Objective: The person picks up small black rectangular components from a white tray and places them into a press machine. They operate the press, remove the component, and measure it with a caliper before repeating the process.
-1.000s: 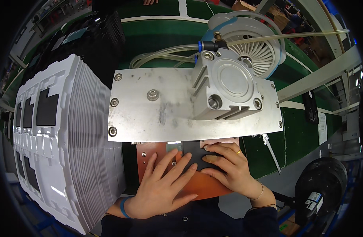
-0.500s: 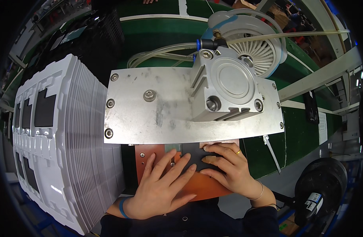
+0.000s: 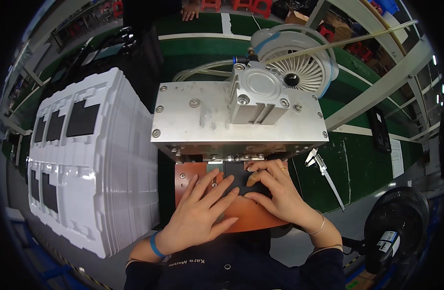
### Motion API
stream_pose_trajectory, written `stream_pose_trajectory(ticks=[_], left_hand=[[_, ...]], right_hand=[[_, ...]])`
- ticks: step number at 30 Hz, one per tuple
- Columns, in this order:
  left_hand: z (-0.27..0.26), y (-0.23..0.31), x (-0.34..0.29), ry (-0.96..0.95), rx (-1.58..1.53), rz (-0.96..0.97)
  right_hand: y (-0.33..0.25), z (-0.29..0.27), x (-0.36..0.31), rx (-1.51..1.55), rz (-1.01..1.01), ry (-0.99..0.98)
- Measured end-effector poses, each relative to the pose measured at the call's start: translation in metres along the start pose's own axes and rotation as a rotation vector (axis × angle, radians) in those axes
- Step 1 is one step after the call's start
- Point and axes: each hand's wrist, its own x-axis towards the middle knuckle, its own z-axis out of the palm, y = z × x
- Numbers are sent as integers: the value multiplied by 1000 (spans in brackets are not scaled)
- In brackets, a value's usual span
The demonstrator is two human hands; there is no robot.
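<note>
A thin black flat part (image 3: 235, 173) lies on the orange-brown base plate (image 3: 256, 220) in front of the metal press block (image 3: 210, 126). My left hand (image 3: 197, 210) lies palm down with its fingers spread, the fingertips on the plate and along the part's left side. On the part's right side, my right hand (image 3: 275, 188) has its fingers bent and its thumb at the near edge, closed on the part. The fingers cover much of the part's right side. A silver cylinder (image 3: 260, 92) stands on top of the block.
Stacked white trays (image 3: 130, 183) with black L-shaped pieces (image 3: 84, 118) stand at left. A caliper (image 3: 324, 173) lies on the green bench (image 3: 362, 166) at right. Behind the press is a white fan (image 3: 304, 72); a black fan (image 3: 393, 227) is at lower right. Another person's hand (image 3: 189, 12) rests at the far edge.
The view has shifted, so the press's front face and the whole caliper now show. My right fingers are bent slightly more on the black part; my left hand stays spread in about the same place.
</note>
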Motion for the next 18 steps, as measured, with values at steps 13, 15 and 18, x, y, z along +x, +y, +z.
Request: stream_pose_trajectory(ticks=[13,15,18], left_hand=[[-3,28,-21,511,-628,-96],[-5,31,-20,452,-869,-215],[-11,36,-19,475,-1158,-292]], right_hand=[[-11,-17,-20,1056,330,57],[-33,-17,-18,1017,247,59],[-61,-20,0,1003,254,44]])
